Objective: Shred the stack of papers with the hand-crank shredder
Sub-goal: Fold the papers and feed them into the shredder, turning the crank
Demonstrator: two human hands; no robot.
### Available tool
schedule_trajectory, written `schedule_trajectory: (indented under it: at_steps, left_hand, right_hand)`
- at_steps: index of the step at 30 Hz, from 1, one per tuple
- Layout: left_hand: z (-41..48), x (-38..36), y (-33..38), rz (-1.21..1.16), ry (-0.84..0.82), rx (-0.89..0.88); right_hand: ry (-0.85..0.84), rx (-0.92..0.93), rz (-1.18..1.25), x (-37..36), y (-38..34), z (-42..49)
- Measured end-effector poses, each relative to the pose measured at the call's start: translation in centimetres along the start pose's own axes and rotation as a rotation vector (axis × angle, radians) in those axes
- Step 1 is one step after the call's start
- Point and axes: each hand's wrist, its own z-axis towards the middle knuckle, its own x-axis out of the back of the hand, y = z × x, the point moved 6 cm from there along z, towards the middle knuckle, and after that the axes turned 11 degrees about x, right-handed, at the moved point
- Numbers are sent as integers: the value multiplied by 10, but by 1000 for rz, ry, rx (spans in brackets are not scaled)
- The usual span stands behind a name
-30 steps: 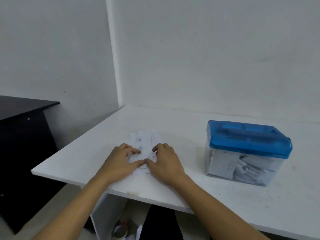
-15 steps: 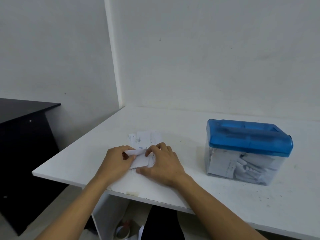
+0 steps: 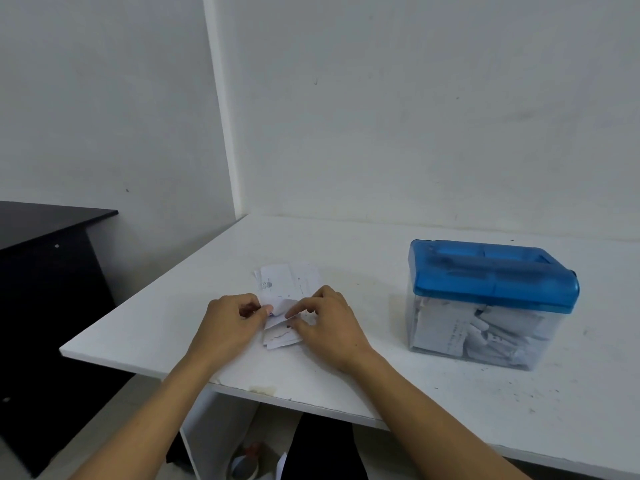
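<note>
Left hand (image 3: 232, 320): fingers curled, with thumb and forefinger pinching the near edge of the top slip (image 3: 281, 305).
Right hand (image 3: 329, 323): fingers bent, with thumb and forefinger tips nipping the same slip from the other side. The heel sits low on the worktop, probably for steadiness.
Stack of small white printed paper slips (image 3: 289, 284): lies flat on the white laminate worktop (image 3: 346, 244) near its front edge, straight ahead of the person. It is fanned and uneven; the far end is uncovered and the near end is between the hands.
Top slip: its near edge curls up off the pile. This looks like one sheet being peeled off so that the feed stays thin.
Hand-crank shredder (image 3: 491, 292): a translucent blue plastic lid on a clear rectangular bin. It stands on the worktop to the right of the stack, well apart from both hands.
Bin contents: white paper pieces (image 3: 450, 327) fill much of the bin, so some shredding appears to be done already.
Crank: not made out. A small dark nub at the lid's right end may belong to it, but I cannot tell.
Step in hand: separating a single slip, with nothing fed yet.
Next move (judgement): carry the slip to the lid and feed it edge-first.
Risks: two slips may lift together, and the light bin may shift during cranking.
Surroundings: black desk (image 3: 45, 230) at the left, apart from the worktop.
</note>
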Motion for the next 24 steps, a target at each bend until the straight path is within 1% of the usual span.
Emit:
schedule_trajectory:
  at_steps: [5,11,18,24]
  left_hand:
    - [-2,-1,1,4,-36,-16]
    - [2,-3,-1,22,-22,-1]
    - [4,-7,0,60,-14,-24]
    - [11,-12,-4,94,-41,41]
  right_hand:
    - [17,2,-45,-2,3,1]
    - [2,-13,-85,-3,1,2]
    - [-19,22,-95,-5,1,3]
    - [-26,37,-104,-7,3,4]
